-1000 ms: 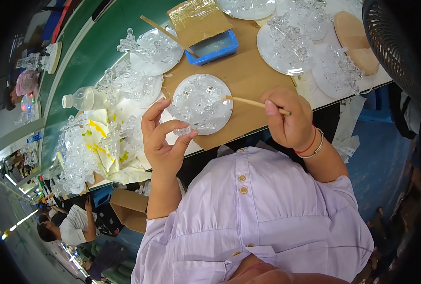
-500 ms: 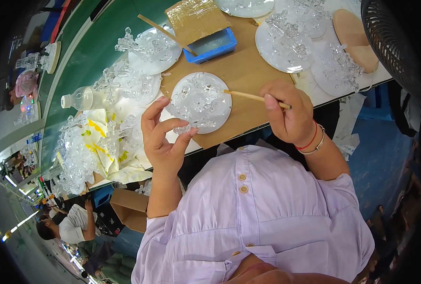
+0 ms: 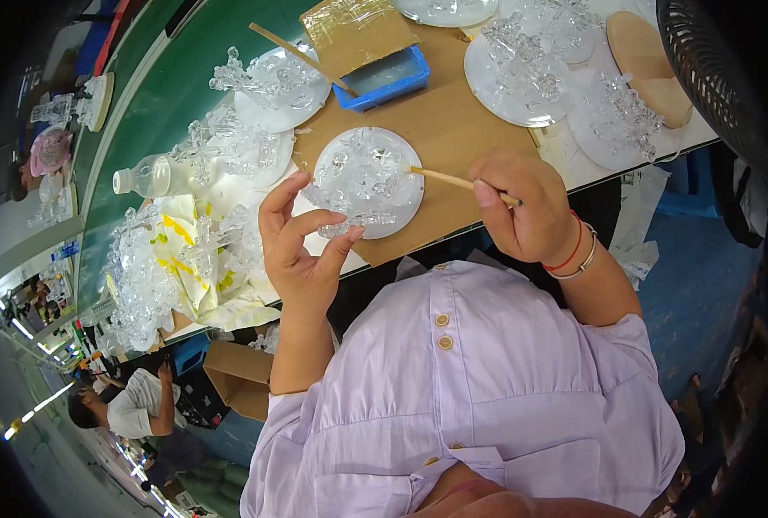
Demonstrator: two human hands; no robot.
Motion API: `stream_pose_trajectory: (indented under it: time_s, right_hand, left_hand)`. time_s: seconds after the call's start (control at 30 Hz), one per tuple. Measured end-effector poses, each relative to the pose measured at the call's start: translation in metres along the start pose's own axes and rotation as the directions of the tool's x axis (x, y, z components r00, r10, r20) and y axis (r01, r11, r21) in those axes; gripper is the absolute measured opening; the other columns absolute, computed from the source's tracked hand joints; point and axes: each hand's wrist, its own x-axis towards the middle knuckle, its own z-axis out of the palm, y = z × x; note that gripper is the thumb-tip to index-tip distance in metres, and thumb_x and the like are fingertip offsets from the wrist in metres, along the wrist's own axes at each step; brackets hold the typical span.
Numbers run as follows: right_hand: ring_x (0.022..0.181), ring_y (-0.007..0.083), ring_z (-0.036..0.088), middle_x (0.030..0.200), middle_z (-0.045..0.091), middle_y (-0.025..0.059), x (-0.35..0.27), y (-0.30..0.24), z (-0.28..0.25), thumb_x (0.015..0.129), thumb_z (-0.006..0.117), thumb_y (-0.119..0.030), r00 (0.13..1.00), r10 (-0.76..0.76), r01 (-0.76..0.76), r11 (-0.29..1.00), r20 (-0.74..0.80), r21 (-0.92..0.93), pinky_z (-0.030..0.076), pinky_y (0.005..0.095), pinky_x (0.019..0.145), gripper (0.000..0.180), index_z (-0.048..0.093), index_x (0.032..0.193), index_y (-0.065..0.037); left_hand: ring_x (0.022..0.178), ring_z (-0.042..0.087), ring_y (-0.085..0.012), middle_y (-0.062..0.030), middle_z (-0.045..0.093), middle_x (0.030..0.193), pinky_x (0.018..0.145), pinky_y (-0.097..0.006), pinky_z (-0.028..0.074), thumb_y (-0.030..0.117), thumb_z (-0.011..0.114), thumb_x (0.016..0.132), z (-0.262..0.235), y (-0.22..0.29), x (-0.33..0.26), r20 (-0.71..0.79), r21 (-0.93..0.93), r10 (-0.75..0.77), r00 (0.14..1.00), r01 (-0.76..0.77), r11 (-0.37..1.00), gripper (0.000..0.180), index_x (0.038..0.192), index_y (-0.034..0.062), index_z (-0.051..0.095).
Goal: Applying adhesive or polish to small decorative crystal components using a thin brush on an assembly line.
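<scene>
A round white disc [image 3: 401, 203] bearing several clear plastic pieces [image 3: 360, 164] lies in front of me. My left hand [image 3: 302, 237] is at its near left edge. Its thumb and index finger pinch a small clear plastic piece [image 3: 343, 228], partly hidden by the fingertips. From the right, my right hand [image 3: 522, 205] grips a thin wooden stick [image 3: 449, 179]. The stick's tip is over the right part of the disc, by the clear pieces; whether it touches them I cannot tell.
Behind the disc stands a blue tray [image 3: 393, 95] with a cardboard flap [image 3: 358, 34] and another wooden stick [image 3: 293, 53]. More discs with clear pieces [image 3: 522, 78] surround it. At left are a plastic bottle [image 3: 147, 179] and a loose pile [image 3: 138, 298]; at right, a black fan [image 3: 716, 78].
My right hand has shifted slightly left, with the stick still in its grip. The left hand keeps its pinch near the disc's edge, almost unmoved.
</scene>
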Motion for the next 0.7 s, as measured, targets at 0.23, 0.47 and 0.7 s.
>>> stream_pose_trajectory:
  time_s: [0.23,0.47,0.7]
  right_hand:
    - [0.057,0.0269,0.055,0.079,0.060,0.0168,-0.002,-0.004,-0.005,0.085,0.052,0.006,0.999,0.026,-0.025,0.998,-0.021,0.050,0.044,0.0323,0.052,0.011,0.049,0.095,0.002]
    - [0.058,0.0266,0.056,0.078,0.060,0.0168,-0.003,0.000,-0.007,0.085,0.052,0.006,0.999,0.029,-0.030,0.999,0.019,0.021,0.044,0.0317,0.052,0.010,0.049,0.095,0.002]
    - [0.059,0.0276,0.057,0.077,0.059,0.0156,-0.008,-0.005,-0.006,0.086,0.052,0.005,0.999,0.023,-0.022,0.999,-0.026,0.046,0.045,0.0325,0.053,0.010,0.049,0.095,0.002]
  left_hand:
    - [0.118,0.047,-0.0285,-0.0127,0.050,0.124,0.102,-0.041,0.036,0.007,0.084,0.063,0.003,-0.001,-0.001,-0.016,0.014,0.018,1.000,-0.018,1.000,0.026,0.083,0.0086,0.068]
    - [0.117,0.047,-0.0287,-0.0130,0.050,0.124,0.101,-0.041,0.037,0.009,0.084,0.063,0.007,0.001,-0.002,-0.023,0.071,0.015,1.000,-0.014,0.997,0.025,0.083,0.0091,0.068]
    - [0.117,0.047,-0.0285,-0.0126,0.050,0.123,0.100,-0.040,0.037,0.011,0.084,0.064,0.010,0.000,-0.003,-0.051,0.047,0.024,0.998,-0.022,0.999,0.024,0.083,0.0094,0.068]
